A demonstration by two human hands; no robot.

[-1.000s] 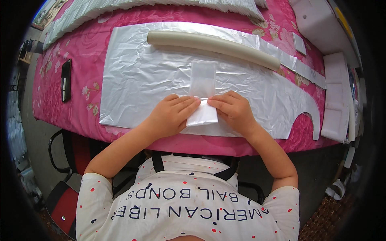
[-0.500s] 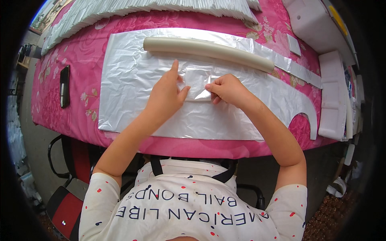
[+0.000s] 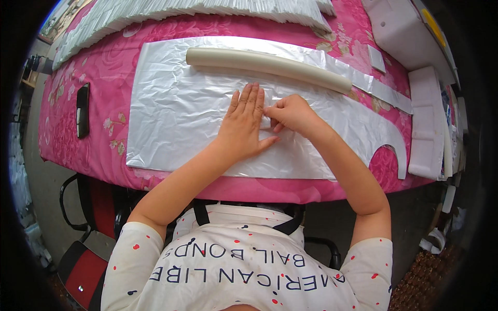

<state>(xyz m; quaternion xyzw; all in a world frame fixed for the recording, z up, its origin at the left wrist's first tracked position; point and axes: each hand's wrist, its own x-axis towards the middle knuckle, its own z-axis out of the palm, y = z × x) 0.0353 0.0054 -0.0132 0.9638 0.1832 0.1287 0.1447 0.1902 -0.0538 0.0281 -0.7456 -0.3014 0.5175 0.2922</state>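
Note:
My left hand [image 3: 241,123] lies flat, its fingers stretched out, on a small folded piece of clear plastic film [image 3: 266,123]. The palm covers most of that piece. At its right edge my right hand [image 3: 294,116] pinches the film between thumb and forefinger. Beneath both hands spreads a large, wrinkled white plastic sheet [image 3: 171,119], with a curved cutout and a long strip at its right end. A long beige tube [image 3: 270,67] rests across the sheet, just beyond my fingertips.
Stacks of folded white plastic [image 3: 192,13] line the far side of the pink flowered tablecloth [image 3: 62,124]. A dark phone [image 3: 83,111] lies at the left. White foam boxes [image 3: 423,124] stand at the right, near a small white pad [image 3: 376,58]. Red-and-black chairs [image 3: 85,274] are below left.
My left hand has moved right and flattened over the film piece, which was in plain sight between my hands before. The right hand keeps its pinch in nearly the same place.

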